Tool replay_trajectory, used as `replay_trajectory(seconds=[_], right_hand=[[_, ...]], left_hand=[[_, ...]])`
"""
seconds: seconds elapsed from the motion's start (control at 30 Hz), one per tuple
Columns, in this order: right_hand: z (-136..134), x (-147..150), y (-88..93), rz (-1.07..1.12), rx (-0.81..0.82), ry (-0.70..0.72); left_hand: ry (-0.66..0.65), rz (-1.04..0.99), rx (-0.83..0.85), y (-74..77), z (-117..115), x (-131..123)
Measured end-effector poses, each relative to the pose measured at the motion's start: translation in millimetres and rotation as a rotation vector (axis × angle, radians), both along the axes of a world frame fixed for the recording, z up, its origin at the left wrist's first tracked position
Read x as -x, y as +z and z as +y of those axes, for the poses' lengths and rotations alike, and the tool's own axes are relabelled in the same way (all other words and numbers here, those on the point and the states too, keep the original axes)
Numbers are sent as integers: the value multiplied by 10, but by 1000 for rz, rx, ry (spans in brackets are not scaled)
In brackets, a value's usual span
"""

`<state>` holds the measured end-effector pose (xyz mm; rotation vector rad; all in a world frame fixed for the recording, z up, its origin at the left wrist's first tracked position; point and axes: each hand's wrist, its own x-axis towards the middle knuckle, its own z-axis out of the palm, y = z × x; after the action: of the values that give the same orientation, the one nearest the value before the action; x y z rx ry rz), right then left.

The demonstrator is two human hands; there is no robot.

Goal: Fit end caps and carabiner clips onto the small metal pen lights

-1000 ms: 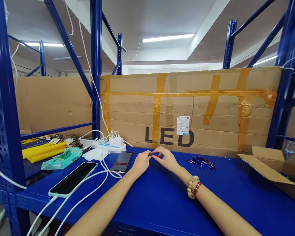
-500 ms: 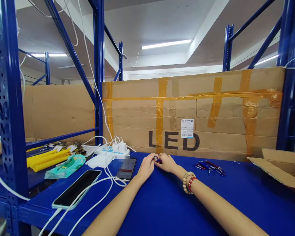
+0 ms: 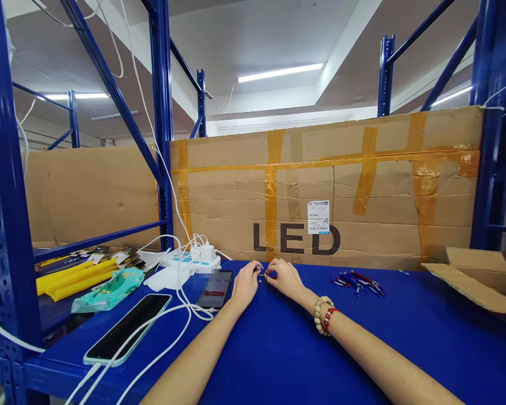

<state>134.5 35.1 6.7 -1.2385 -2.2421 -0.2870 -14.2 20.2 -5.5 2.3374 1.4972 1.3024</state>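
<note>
My left hand (image 3: 245,286) is closed, with a small shiny metallic piece (image 3: 258,266) showing at its fingertips; its kind is too small to tell. Just to the right, my right hand (image 3: 285,278) pinches thumb against forefinger. At that pinch a small dark piece with a bright tip (image 3: 262,276) shows, mostly hidden by the fingers. A narrow gap separates the two hands over the blue tabletop (image 3: 278,354). Farther right lie several slim red, blue and purple metallic pieces with clips (image 3: 358,283), in a loose group.
Left are a phone on a cable (image 3: 129,329), a second phone (image 3: 216,289), a white power strip (image 3: 189,260) and a green packet (image 3: 108,289). An open cardboard box (image 3: 468,284) stands at right. A large carton (image 3: 227,202) backs the table; blue posts (image 3: 10,185) frame it.
My hands have moved slightly apart, and a gap now shows between their fingertips. The view has shifted a little. The clipped pieces on the table stay in place.
</note>
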Motion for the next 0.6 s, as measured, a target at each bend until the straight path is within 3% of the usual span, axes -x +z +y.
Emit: replay_trajectory(seconds=[0.2, 0.6], right_hand=[[-46, -25, 34, 240, -216, 50], [-61, -14, -53, 226, -332, 281]], left_hand=[[74, 77, 62, 15, 9, 14], [160, 165, 89, 51, -155, -17]])
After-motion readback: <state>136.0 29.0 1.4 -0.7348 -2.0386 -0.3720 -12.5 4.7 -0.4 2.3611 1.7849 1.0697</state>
